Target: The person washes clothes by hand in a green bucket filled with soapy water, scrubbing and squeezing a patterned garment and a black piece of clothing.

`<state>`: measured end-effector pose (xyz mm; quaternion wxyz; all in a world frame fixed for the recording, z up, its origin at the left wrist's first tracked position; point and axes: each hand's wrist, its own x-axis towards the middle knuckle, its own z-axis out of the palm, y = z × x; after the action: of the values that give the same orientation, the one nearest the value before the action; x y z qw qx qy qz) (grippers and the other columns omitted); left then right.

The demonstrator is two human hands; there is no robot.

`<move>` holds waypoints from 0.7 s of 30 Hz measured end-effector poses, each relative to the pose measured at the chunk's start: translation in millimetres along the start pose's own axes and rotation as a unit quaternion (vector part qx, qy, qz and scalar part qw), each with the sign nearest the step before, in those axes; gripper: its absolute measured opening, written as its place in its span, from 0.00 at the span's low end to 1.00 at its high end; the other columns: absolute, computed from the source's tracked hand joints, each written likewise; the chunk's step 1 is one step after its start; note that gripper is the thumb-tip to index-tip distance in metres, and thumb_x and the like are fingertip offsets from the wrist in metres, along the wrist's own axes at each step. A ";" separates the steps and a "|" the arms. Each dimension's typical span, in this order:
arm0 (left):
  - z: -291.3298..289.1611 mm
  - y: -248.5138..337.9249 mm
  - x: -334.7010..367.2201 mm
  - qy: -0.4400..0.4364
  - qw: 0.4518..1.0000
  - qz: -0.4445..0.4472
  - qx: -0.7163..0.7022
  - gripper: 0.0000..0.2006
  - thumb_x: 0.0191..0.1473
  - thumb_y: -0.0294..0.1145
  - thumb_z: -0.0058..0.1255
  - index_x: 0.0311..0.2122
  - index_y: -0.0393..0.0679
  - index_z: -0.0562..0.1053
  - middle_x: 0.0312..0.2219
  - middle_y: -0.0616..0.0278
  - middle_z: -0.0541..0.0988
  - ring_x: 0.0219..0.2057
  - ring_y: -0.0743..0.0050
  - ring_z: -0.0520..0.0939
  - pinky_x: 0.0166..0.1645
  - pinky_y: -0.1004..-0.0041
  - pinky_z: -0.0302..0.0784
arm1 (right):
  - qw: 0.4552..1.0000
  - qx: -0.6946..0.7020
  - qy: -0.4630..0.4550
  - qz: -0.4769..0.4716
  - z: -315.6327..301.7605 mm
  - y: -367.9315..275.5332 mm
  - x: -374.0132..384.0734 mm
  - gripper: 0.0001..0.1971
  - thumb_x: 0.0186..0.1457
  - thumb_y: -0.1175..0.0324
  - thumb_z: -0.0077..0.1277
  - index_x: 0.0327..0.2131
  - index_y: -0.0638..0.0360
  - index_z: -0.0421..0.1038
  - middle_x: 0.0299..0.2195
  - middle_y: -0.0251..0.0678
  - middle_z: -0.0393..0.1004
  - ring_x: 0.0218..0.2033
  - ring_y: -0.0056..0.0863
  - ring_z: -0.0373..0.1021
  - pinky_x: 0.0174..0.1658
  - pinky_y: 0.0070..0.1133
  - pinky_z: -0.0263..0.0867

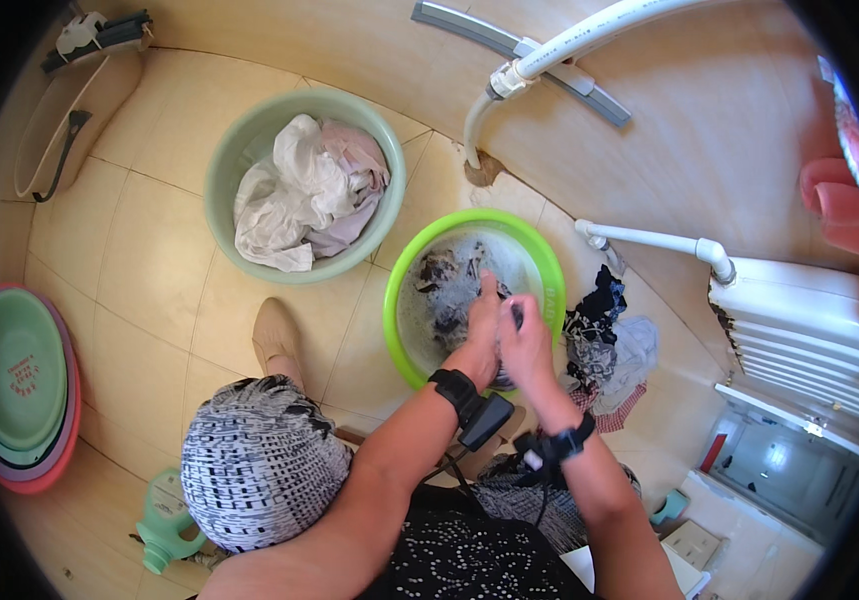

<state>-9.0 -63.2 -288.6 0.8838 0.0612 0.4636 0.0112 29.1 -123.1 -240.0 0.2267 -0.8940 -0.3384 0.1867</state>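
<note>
A bright green basin stands on the floor before me, with sudsy water and a dark patterned wet garment in it. Over its right half my left hand and my right hand are pressed close together. Dark cloth shows at the top of my right hand, whose fingers are curled round it. My left hand is closed against the same garment; its fingertips are partly hidden by suds and the other hand. Part of the cloth hangs below the hands near the basin's rim.
A pale green tub holds white and pink laundry. Dark, white and red-checked clothes lie right of the basin. Stacked basins and a green jug are at left. White pipes and a radiator line the right wall.
</note>
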 end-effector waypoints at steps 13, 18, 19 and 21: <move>20.0 -43.4 10.6 0.024 0.998 0.060 -0.014 0.29 0.59 0.52 0.40 0.44 0.27 0.68 0.36 0.51 0.74 0.34 0.67 0.74 0.38 0.68 0.70 | 0.991 -0.060 0.040 0.109 -12.6 46.0 38.1 0.11 0.58 0.62 0.43 0.38 0.60 0.62 0.28 0.53 0.72 0.30 0.54 0.71 0.33 0.39 0.66; 1.3 -4.5 6.7 0.057 0.997 0.028 0.037 0.27 0.60 0.54 0.38 0.29 0.33 0.71 0.24 0.56 0.74 0.23 0.70 0.72 0.29 0.66 0.68 | 0.999 -0.006 -0.020 0.045 -1.7 -3.3 -2.2 0.08 0.58 0.64 0.44 0.38 0.56 0.62 0.26 0.52 0.72 0.29 0.52 0.71 0.32 0.38 0.65; 1.2 -4.2 7.0 0.077 0.996 0.033 0.024 0.27 0.60 0.54 0.38 0.27 0.35 0.71 0.22 0.57 0.73 0.23 0.70 0.71 0.29 0.66 0.68 | 0.997 0.013 -0.035 0.060 -0.7 -0.9 0.2 0.08 0.58 0.64 0.44 0.38 0.56 0.62 0.27 0.52 0.72 0.29 0.52 0.71 0.32 0.38 0.65; 15.3 -15.8 6.4 0.107 0.991 0.075 -0.002 0.27 0.60 0.54 0.37 0.24 0.37 0.69 0.19 0.60 0.71 0.21 0.70 0.71 0.27 0.66 0.67 | 0.999 -0.016 0.003 0.048 0.2 20.4 15.7 0.08 0.58 0.65 0.44 0.38 0.57 0.62 0.27 0.52 0.73 0.29 0.52 0.71 0.32 0.38 0.65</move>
<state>6.6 -79.9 -287.1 0.8259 0.0925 0.5498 0.0845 50.7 -125.9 -253.8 0.2039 -0.9134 -0.2970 0.1894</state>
